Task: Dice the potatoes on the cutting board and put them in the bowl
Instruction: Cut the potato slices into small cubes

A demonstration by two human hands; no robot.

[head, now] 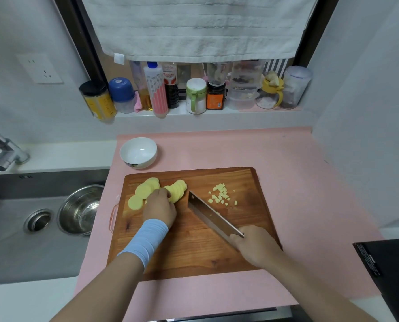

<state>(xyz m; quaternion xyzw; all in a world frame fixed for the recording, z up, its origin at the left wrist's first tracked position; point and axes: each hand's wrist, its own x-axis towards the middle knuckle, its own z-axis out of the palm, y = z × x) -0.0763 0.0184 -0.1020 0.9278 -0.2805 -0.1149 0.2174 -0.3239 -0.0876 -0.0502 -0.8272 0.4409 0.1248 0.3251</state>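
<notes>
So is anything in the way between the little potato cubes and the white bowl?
Nothing visible. Between the cubes and the bowl lie only bare cutting board and pink mat; the potato slices sit just beside that path.

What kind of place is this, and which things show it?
Most likely a home kitchen: a stainless steel sink with a metal faucet, a ledge of seasoning bottles and jars, and a wooden cutting board with yellow potato slices and a steel cleaver.
</notes>
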